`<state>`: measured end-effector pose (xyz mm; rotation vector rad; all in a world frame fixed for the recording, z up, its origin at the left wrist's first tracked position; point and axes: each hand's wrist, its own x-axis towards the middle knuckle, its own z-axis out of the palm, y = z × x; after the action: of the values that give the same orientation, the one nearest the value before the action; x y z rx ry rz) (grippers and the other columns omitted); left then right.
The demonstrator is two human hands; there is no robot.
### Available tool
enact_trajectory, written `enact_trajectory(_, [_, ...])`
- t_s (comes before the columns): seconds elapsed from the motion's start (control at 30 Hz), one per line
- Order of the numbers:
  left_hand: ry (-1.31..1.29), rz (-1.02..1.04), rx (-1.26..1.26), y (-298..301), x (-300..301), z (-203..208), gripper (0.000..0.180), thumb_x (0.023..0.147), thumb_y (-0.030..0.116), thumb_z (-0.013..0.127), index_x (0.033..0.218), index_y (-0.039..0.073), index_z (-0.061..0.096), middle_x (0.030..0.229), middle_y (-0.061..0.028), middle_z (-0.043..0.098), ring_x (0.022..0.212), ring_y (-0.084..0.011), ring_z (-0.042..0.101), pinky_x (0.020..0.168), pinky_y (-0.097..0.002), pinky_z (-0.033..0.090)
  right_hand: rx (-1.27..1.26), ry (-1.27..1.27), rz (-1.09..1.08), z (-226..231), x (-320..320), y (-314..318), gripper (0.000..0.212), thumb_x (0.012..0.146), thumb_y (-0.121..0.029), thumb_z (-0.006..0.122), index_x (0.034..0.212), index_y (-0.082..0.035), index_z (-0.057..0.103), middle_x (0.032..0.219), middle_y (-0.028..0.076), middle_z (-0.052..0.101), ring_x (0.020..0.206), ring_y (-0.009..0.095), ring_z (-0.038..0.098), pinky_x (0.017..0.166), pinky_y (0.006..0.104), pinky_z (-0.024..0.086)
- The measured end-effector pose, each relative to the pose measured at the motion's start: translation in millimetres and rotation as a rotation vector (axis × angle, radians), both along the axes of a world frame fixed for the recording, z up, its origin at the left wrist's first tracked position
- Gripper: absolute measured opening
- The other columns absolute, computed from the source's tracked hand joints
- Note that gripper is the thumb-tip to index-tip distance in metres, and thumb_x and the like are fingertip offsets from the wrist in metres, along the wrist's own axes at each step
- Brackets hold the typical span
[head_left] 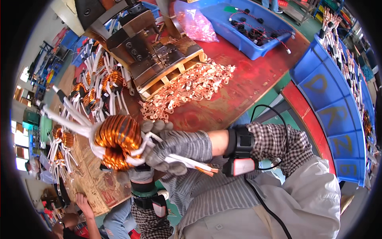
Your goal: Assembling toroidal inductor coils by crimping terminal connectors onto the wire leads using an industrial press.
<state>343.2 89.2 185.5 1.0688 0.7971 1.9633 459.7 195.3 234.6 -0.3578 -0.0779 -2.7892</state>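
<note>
A copper-wound toroidal coil with white sleeved leads is held up over the table's near edge. My right hand, in a grey knit glove, is closed around the coil's white leads at its right side. Two leads with bare copper ends stick out below that hand; other leads with dark tips reach up to the left. My left hand, also gloved, is just under the coil, its fingers mostly hidden behind it. Beyond the coil lies a heap of copper terminal lugs.
A dark metal press stands on a wooden pallet behind the lugs. More coils crowd its left. A blue tray holds wired parts beside a pink bag. A tall blue bin stands right. Another person's hand rests at the table's left edge.
</note>
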Motion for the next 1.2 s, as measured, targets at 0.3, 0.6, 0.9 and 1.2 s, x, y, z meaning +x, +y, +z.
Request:
enact_trajectory(0.3, [0.362,1.086,-0.276,-10,-26,-59,0.073,0.072,0.040,0.059,0.125,0.000,0.026,0.115,-0.0135,0.042,0.097,-0.0242,0.046,0.079,-0.0375,0.044,1.837,0.255,-0.663,36,44,62,0.028,0.084,-0.024,0.052,0.102,-0.003,0.054,0.078,0.011,0.057,0.077,0.020,0.058,0.067,0.0320,0.045])
enact_trajectory(0.6, [1.555,1.213,-0.329,20,-111,-14,0.056,0.080,0.022,0.053,0.125,0.000,0.028,0.120,-0.0160,0.037,0.097,-0.0250,0.049,0.084,-0.0337,0.042,2.289,0.330,-1.342,49,30,95,0.028,0.082,-0.036,0.049,0.079,-0.008,0.053,0.049,0.008,0.048,0.040,0.023,0.049,0.036,0.0334,0.035])
enact_trajectory(0.9, [0.626,0.955,-0.220,26,-104,-9,0.044,0.089,0.028,0.040,0.124,0.002,0.034,0.127,-0.0211,0.027,0.116,-0.0243,0.034,0.095,-0.0372,0.033,2.750,0.114,-1.376,40,40,89,0.031,0.085,-0.037,0.046,0.071,-0.010,0.054,0.042,0.005,0.040,0.034,0.017,0.042,0.033,0.0302,0.030])
enact_trajectory(1.2, [0.356,0.650,-0.064,84,-106,1,0.050,0.085,0.029,0.045,0.126,0.004,0.030,0.128,-0.0197,0.026,0.114,-0.0258,0.035,0.095,-0.0401,0.032,1.410,-0.642,-1.203,66,86,153,0.041,0.084,-0.045,0.046,0.072,-0.008,0.056,0.053,-0.001,0.049,0.043,0.004,0.046,0.038,0.0241,0.038])
